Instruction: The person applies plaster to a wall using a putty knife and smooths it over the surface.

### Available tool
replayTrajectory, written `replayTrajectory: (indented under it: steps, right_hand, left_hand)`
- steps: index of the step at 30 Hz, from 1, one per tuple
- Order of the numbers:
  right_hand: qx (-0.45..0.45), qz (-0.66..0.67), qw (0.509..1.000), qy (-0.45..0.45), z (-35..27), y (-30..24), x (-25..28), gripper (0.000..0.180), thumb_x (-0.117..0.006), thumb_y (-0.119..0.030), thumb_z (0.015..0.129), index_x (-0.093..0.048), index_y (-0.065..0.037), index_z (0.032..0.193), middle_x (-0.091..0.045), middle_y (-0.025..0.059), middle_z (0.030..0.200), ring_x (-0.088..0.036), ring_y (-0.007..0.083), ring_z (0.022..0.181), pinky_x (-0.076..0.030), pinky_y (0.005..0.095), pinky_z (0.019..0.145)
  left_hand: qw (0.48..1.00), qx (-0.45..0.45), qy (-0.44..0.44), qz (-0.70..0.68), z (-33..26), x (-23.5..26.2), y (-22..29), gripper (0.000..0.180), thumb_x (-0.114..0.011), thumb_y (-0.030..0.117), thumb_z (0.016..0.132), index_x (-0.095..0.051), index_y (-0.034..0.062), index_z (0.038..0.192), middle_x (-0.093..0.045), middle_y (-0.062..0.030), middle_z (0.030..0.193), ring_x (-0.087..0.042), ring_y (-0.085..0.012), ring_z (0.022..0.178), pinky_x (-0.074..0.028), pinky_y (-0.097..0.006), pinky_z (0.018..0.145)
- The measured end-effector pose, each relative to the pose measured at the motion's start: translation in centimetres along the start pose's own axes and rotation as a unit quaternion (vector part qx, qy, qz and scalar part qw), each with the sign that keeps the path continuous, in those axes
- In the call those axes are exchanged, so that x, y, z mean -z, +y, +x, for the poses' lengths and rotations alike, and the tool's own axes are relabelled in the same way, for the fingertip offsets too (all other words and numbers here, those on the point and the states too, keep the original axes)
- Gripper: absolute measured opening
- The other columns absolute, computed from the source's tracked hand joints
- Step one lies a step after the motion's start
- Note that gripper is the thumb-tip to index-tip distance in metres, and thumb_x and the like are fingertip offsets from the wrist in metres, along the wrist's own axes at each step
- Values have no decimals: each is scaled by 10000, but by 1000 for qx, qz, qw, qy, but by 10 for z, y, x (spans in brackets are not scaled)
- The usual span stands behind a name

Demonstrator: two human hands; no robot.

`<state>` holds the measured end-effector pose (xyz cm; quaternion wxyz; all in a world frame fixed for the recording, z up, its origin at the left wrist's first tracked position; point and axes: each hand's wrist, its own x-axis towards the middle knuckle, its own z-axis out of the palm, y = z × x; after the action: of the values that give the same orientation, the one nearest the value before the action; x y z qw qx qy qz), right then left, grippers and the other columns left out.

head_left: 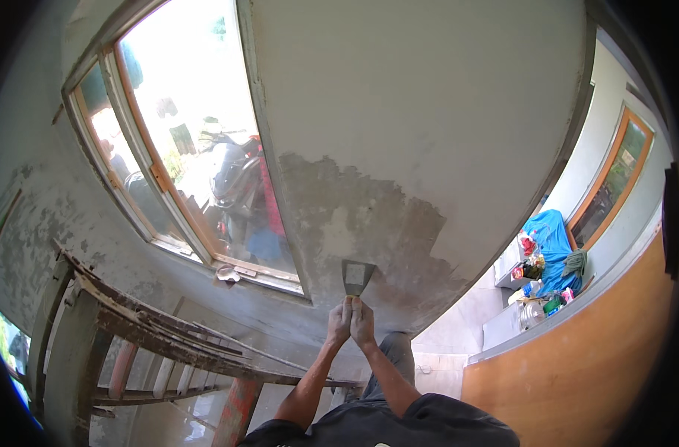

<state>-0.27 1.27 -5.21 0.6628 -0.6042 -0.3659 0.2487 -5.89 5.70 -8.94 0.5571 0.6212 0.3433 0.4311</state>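
Observation:
A putty knife (357,276) with a wide flared blade points up against the wall (421,89). My left hand (340,322) and my right hand (362,323) are side by side, closed around its handle, which their fingers mostly hide. Both forearms reach up from the lower edge, and pale dust coats the hands. Around and above the blade spreads a rough grey-brown patch (384,216) with a ragged upper edge. Smooth off-white coating covers the wall above it.
Left of the patch is a wooden-framed window (283,279), with a motorcycle (231,175) beyond the glass. A worn wooden rack or scaffold (168,339) stands at lower left. To the right, past the wall's edge, are a blue cover (552,242), assorted goods and an orange-brown panel (570,357).

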Motion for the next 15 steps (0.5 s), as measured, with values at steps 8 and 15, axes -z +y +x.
replayTrajectory:
  steps: [8, 15]
  right_hand:
    - [-42, 18, 998, 37, -1, -4, -4, 407, -408, -310, 960, -592, 30, 832, -572, 77, 663, -484, 111, 645, -427, 304, 594]
    - [-51, -9, 998, 40, -1, -19, -4, 392, -422, -297, 957, -590, 30, 818, -564, 67, 646, -474, 112, 624, -423, 296, 577]
  left_hand:
    - [1000, 3, -10, 20, -1, 0, 27, 493, -355, 377, 969, -562, -27, 778, -547, -66, 614, -489, -102, 624, -423, -313, 549]
    - [999, 38, -27, 15, -5, 2, 40, 426, -382, 322, 966, -576, -39, 850, -602, -149, 687, -540, -133, 661, -446, -325, 586]
